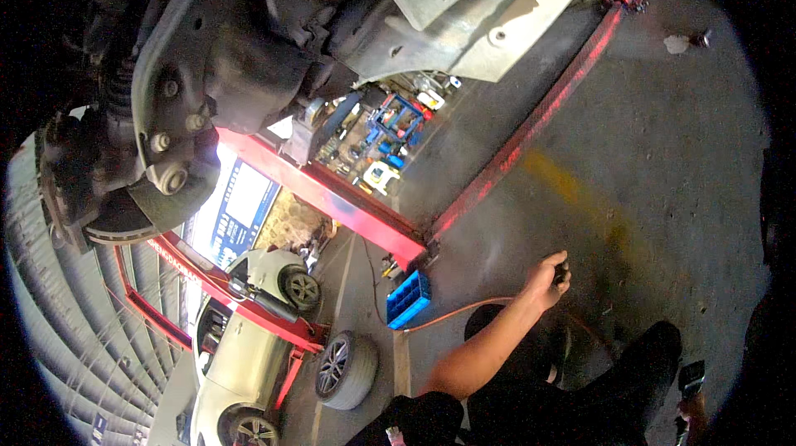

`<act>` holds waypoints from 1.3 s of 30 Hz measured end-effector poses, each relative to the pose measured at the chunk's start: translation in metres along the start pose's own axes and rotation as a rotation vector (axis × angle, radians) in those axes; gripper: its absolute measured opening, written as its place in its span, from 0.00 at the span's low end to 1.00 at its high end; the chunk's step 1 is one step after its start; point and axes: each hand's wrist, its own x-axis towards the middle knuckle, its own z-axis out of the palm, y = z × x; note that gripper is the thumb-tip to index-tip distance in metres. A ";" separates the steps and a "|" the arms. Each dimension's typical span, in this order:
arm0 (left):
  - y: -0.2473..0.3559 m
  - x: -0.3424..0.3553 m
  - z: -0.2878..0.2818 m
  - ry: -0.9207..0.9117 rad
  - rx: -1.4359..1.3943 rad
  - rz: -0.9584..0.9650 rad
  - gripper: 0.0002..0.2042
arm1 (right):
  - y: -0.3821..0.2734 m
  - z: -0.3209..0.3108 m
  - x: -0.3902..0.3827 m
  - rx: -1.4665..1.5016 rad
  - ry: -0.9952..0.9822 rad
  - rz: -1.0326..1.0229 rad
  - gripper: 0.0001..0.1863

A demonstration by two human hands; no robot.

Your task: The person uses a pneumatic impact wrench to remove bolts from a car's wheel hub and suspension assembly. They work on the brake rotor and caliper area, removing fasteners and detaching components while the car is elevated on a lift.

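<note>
My left hand (549, 278) is out over the floor with curled fingers round a small dark object that I cannot make out. At the lower right edge my right hand (691, 417), partly hidden in shadow, grips a dark tool (692, 378) whose kind is unclear. Above them hangs a raised car's underside, with a suspension arm (153, 127), a brake disc (170, 210) and a metal panel (464, 44). My dark-clothed legs (613, 380) are bent below my hands.
A red lift post (315, 197) and floor beam (522, 139) frame the bay. Around are a blue crate (408, 301), a loose wheel (347, 367), an orange hose (452, 313), scattered tools (398, 123) and a light-coloured car (236, 363) beside another red lift (240, 293).
</note>
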 end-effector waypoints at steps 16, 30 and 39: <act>0.004 0.012 0.037 -0.211 -0.200 0.155 0.08 | -0.147 -0.175 -0.152 0.809 0.279 -0.090 0.15; 0.126 -0.164 0.105 -0.378 -0.156 0.873 0.16 | -0.465 -0.309 -0.249 1.077 -0.118 -1.642 0.11; 0.120 -0.174 0.108 -0.285 -0.120 0.829 0.18 | -0.475 -0.313 -0.271 0.838 0.225 -1.554 0.08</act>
